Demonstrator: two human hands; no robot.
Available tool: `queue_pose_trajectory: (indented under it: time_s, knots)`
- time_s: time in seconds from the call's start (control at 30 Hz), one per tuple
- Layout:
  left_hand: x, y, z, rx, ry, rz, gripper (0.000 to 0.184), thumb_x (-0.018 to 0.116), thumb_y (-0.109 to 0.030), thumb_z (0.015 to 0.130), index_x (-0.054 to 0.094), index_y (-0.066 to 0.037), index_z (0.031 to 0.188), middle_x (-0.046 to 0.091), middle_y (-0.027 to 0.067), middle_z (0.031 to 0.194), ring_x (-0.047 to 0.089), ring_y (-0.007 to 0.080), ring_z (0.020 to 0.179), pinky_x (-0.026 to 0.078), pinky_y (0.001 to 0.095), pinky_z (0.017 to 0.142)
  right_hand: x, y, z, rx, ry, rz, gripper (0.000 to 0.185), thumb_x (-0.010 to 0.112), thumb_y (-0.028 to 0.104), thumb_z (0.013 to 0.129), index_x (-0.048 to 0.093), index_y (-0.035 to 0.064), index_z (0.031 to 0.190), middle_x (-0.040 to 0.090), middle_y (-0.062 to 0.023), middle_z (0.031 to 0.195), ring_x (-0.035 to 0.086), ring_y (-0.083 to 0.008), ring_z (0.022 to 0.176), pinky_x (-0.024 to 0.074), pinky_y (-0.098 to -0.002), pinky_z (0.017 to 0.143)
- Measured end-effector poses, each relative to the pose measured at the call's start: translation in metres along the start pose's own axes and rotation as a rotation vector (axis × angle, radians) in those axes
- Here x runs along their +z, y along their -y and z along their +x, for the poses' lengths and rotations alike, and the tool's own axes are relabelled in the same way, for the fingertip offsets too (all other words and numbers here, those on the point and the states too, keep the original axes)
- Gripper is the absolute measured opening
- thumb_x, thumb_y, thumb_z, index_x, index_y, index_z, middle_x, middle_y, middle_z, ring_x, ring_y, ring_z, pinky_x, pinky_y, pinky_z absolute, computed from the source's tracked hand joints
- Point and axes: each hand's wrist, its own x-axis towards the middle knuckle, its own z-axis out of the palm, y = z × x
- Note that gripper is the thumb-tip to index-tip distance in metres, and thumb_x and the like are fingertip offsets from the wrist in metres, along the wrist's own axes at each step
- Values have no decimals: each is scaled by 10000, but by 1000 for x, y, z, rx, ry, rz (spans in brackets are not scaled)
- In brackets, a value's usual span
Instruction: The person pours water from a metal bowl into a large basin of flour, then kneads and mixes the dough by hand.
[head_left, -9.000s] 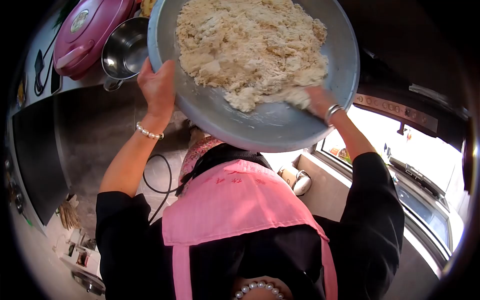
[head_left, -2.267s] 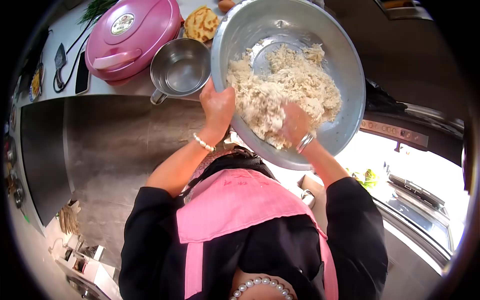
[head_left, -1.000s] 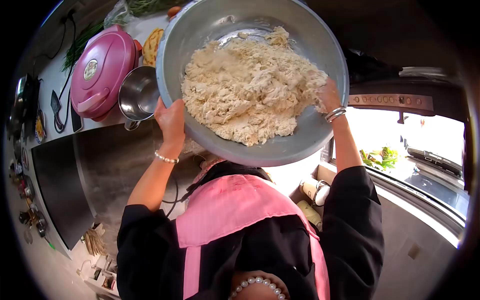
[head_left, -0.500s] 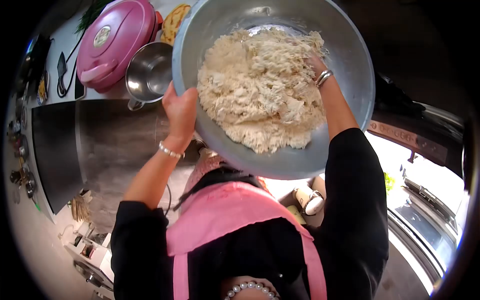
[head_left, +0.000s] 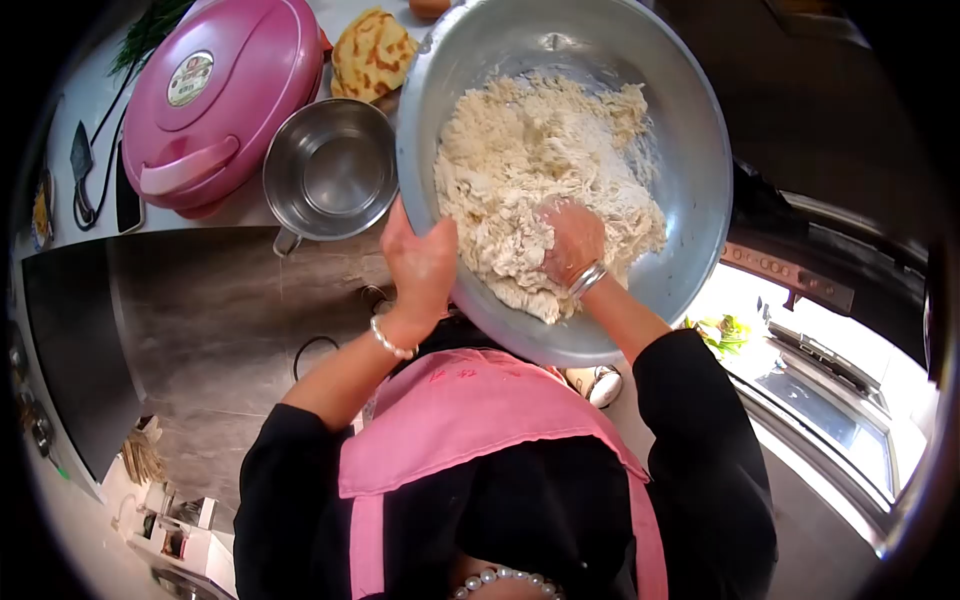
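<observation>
A large grey metal basin [head_left: 697, 240] is tilted in front of me, with a shaggy, crumbly mass of dough [head_left: 520, 150] and patches of dry flour inside. My left hand [head_left: 420, 260] grips the basin's near-left rim, thumb up along the wall. Inside the basin, my right hand [head_left: 574, 240] is pushed into the near side of the dough. Its fingers curl into the dough and are mostly covered by it.
Left of the basin, a steel pot [head_left: 335, 180] with a handle sits at the counter edge. Behind it are a pink electric griddle [head_left: 230, 90] with its lid down and a browned flatbread [head_left: 372, 55]. A spatula [head_left: 82, 160] lies farther left.
My right hand has moved from the dough's right side toward me, to its near middle. The view has shifted, showing more of the pot and flatbread. My left hand still holds the rim.
</observation>
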Motion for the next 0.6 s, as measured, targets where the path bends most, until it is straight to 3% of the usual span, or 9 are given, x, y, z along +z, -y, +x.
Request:
queue_pose_trajectory:
  time_s: [0.13,0.27,0.37,0.5,0.53,0.6]
  knots:
    - [-3,-3,1,-27,42,52,399,496,34,677,508,53,1076,560,111,809,490,166,671,434,267,657,16,-14,54,88,43,-37,352,606,166,707,619,195,1058,616,-58,830,579,-234,780,461,-374,653]
    - [-3,-6,2,-42,51,80,413,500,35,669,509,54,1082,569,113,816,511,169,675,443,264,654,34,-29,106,267,186,-201,372,573,141,742,603,201,1108,630,-35,749,594,-172,680,456,-303,565]
    - [-2,-2,1,-68,26,89,412,504,35,666,515,52,1077,570,111,804,515,168,672,445,263,655,35,-32,133,267,19,-152,369,569,124,735,616,208,1091,624,-11,721,582,-157,648,447,-287,541]
    - [2,3,1,-27,-19,118,364,514,25,675,531,48,1038,559,79,772,503,135,672,441,258,636,41,-38,164,384,31,-118,276,591,143,730,662,191,992,630,-27,675,593,-188,595,458,-316,495]
    - [0,4,-2,-11,-24,107,344,517,21,680,537,46,1022,558,66,765,499,123,673,440,255,629,43,-40,161,255,-168,-44,224,589,156,733,664,150,944,623,-53,642,587,-227,559,459,-333,472]
    - [0,-1,-1,-59,-25,37,291,525,11,695,542,41,984,555,37,770,490,99,679,428,246,609,42,-37,165,285,-86,-36,190,581,163,739,652,118,909,630,-71,674,594,-237,602,471,-339,513]
